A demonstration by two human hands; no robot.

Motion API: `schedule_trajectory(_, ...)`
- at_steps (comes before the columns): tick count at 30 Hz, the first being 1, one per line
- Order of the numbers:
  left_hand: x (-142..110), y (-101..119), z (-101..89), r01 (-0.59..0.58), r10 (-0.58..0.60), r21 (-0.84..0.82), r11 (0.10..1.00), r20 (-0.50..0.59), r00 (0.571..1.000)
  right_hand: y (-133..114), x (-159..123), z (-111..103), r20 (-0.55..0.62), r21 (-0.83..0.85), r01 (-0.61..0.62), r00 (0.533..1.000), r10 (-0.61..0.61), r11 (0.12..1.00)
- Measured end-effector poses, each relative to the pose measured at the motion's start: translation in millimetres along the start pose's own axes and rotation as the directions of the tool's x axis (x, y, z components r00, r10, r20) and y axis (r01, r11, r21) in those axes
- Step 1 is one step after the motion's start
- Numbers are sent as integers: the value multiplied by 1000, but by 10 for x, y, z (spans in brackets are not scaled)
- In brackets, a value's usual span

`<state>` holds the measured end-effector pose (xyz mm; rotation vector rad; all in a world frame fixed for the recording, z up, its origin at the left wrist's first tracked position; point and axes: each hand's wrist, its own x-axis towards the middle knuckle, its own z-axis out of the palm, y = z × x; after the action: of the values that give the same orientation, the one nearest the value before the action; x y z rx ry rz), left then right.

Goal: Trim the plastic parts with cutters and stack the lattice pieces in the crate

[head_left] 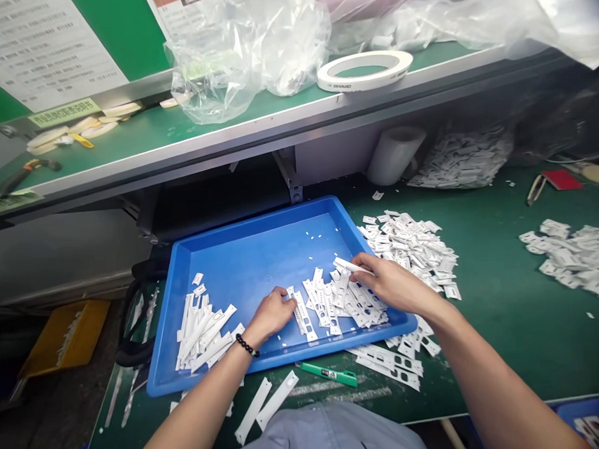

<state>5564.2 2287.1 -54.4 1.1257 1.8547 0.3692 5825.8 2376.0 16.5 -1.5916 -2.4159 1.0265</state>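
Observation:
A blue tray [261, 252] lies on the green bench. Inside its right half, my right hand [387, 280] pinches a white plastic strip [349, 265] above a heap of similar strips with cut-out holes [364, 307]. My left hand [272, 312], wearing a dark bead bracelet, is closed at the edge of a holed white strip [303, 316]; its fingertips are partly hidden. More white strips [205, 332], mostly with their plain faces showing, are piled at the tray's left end.
Loose white parts [413, 247] spread right of the tray, with another pile [575, 254] farther right. A green cutter [329, 374] and two plain strips [266, 402] lie in front. Above, a shelf [257, 134] holds a tape roll [365, 71] and plastic bags [254, 49].

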Motion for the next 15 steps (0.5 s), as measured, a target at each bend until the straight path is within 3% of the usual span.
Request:
schedule_trajectory(4,-58,107,217,-122,116,174,977,47,992,-49,11,208,32,-235,2,999,5,972)
schedule_trajectory(8,-59,315,500,-177,167,113,978,88,982,-41,13,343,112,-343,76,993,-39,936)
schedule_trajectory(12,-82,465,677,-284,270,110,953,126,955,28,-93,302,122,-381,103,991,-61,919)
schedule_trajectory(15,-50,482,635,-311,291,151,938,143,946,33,-169,215,88,-417,99,994,-69,903)
